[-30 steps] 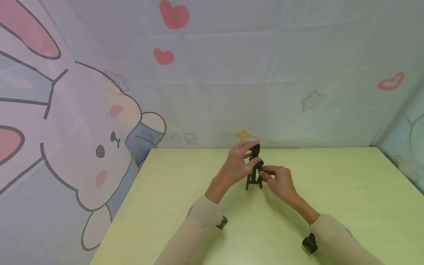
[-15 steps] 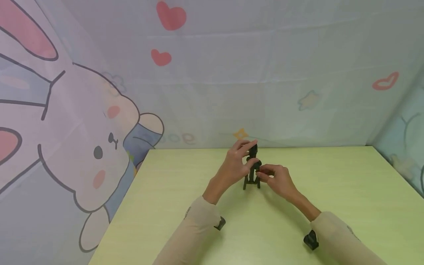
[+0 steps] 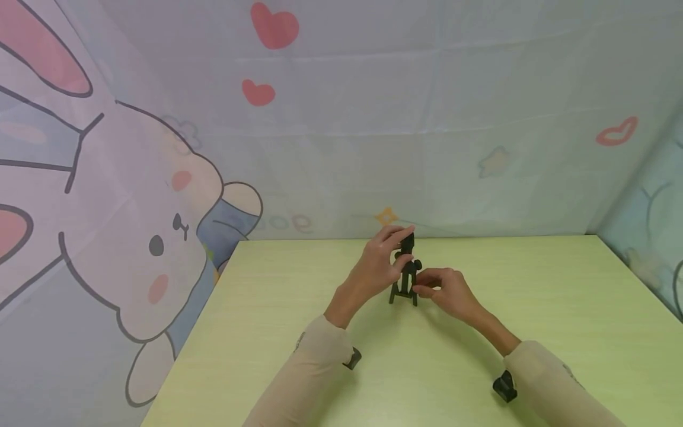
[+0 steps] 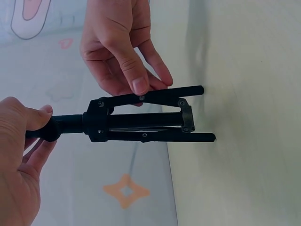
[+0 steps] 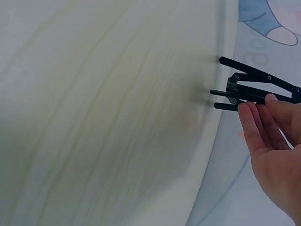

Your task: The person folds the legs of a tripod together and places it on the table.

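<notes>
A small black tripod is held upright over the far part of the table, its legs spread only a little. My left hand grips its upper part, with thumb and fingers around the black column near a round knob. My right hand pinches one leg partway down between thumb and fingers. In the right wrist view the leg tips point toward the table, and my right fingers curl under the leg. The tripod's top is partly hidden behind my left hand.
The pale yellow-green table ends at a cloth backdrop printed with hearts and a rabbit. A black wrist mount shows at the left sleeve, another mount at the right sleeve.
My right hand has slid slightly down the tripod's leg. The tripod is turned a little, so its knob shows more at the right. My left hand keeps its grip.
</notes>
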Available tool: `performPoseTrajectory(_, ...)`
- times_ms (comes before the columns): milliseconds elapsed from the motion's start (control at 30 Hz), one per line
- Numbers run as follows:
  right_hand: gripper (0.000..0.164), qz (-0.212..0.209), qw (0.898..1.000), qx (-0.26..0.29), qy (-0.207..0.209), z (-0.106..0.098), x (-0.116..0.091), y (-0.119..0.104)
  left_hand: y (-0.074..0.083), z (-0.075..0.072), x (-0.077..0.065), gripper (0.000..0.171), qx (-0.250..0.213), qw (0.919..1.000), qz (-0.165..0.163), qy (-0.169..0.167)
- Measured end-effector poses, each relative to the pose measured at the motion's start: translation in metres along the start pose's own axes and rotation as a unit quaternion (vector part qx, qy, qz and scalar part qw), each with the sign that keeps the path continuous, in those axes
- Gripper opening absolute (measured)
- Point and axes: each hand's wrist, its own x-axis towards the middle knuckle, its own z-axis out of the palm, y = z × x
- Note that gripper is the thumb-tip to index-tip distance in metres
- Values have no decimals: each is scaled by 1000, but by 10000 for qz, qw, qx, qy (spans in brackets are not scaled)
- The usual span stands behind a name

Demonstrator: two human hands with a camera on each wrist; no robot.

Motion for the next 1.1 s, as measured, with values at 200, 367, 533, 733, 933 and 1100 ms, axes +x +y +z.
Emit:
performPoseTrajectory(200, 9, -134, 9994, -240, -186, 1, -1, 4, 0, -3, 1, 52, -67, 10000, -1, -55)
performPoseTrajectory(367, 6, -256, 9986, -337, -314, 3, -2, 9, 0, -2, 3, 51, -132, 9999, -48, -83)
performPoseTrajectory(533, 6, -273, 9981, -268, -480, 5, -3, 9, 1, -6, 5, 48, -149, 9998, -15, -159)
performPoseTrajectory(733, 4, -288, 9977, -337, -516, 6, -5, 8, 1, -9, 7, 46, 97, 9993, -38, -345)
performPoseTrajectory(933, 5, -330, 9975, -542, -308, 1, -7, 8, 1, -13, 9, 48, 117, 9986, -153, -501)
performPoseTrajectory(1100, 9, -202, 9975, -619, -259, -5, -9, 9, 1, -14, 10, 46, 139, 9988, -62, -472)
